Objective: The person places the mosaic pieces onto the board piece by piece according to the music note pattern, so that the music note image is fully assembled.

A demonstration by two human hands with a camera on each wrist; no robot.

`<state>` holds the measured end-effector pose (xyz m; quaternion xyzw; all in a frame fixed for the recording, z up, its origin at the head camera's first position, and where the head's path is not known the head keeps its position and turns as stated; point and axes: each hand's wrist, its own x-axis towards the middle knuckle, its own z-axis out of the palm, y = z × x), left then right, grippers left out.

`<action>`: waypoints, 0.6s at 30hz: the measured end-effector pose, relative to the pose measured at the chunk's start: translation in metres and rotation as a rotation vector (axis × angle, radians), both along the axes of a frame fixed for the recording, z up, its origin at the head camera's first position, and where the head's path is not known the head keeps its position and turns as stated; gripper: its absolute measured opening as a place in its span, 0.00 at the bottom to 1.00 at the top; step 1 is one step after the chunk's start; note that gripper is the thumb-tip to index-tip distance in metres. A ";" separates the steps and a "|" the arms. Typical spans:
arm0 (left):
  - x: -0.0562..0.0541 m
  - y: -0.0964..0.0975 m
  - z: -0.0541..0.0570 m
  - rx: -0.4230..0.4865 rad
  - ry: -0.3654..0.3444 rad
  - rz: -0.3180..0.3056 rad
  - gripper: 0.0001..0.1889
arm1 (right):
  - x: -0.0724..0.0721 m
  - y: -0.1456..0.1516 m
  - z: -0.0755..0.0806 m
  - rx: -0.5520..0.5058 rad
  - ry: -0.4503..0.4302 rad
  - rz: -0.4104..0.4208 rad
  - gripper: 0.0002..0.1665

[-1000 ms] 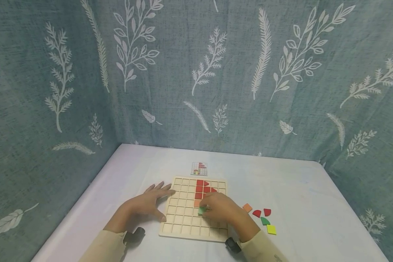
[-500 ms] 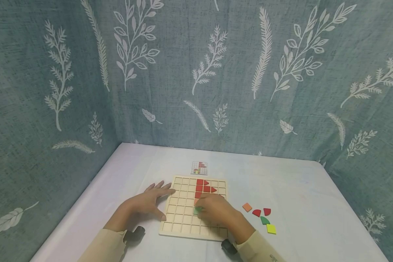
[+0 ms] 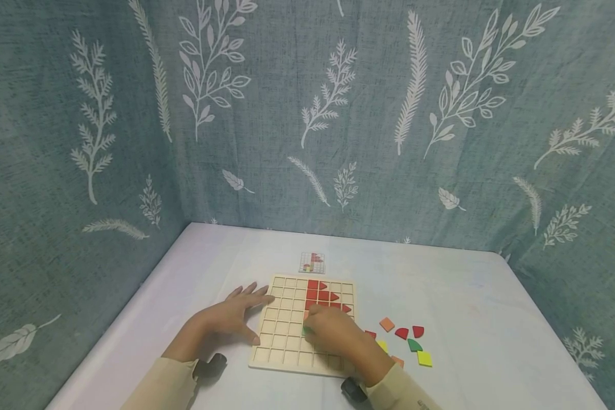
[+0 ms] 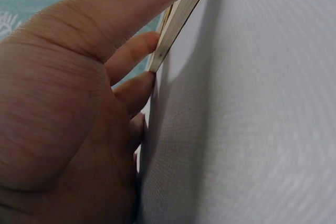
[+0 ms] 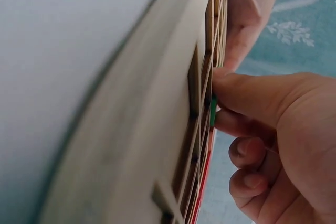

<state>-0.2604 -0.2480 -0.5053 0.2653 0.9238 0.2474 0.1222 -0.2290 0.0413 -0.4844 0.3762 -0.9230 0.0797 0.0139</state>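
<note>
A wooden grid board (image 3: 282,343) lies on the white table. My right hand (image 3: 333,331) is over its middle, thumb and index finger pinching a green tile (image 5: 213,113) at a cell. That tile sits just below an orange tile (image 3: 306,314), which the fingers partly cover. Red square and triangle tiles (image 3: 324,295) stand in stepped rows in the upper part of the grid. My left hand (image 3: 230,320) spreads along the board's left side, with thumb and fingertips touching the edge, as the left wrist view also shows.
Right of the board lie loose tiles: an orange square (image 3: 386,324), red quarter-rounds (image 3: 418,331), a green quarter-round (image 3: 415,345) and a yellow square (image 3: 425,359). More pieces are partly hidden by the right forearm. A small pattern card (image 3: 312,262) lies behind the board.
My right hand has shifted left with the green tile, bringing it under the orange one. The third red row and pieces near the right wrist have come into sight. The left hand stays put.
</note>
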 end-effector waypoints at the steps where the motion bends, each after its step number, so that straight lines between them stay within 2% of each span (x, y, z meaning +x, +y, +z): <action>1: 0.000 0.000 0.000 -0.001 0.001 -0.001 0.56 | 0.000 0.000 0.000 -0.003 0.011 0.004 0.01; 9: 0.001 0.000 0.002 0.014 -0.011 0.001 0.56 | 0.001 -0.003 -0.002 -0.005 0.017 -0.003 0.03; 18: 0.000 -0.001 0.001 0.018 0.009 -0.020 0.56 | 0.001 -0.003 -0.003 0.006 0.040 0.002 0.03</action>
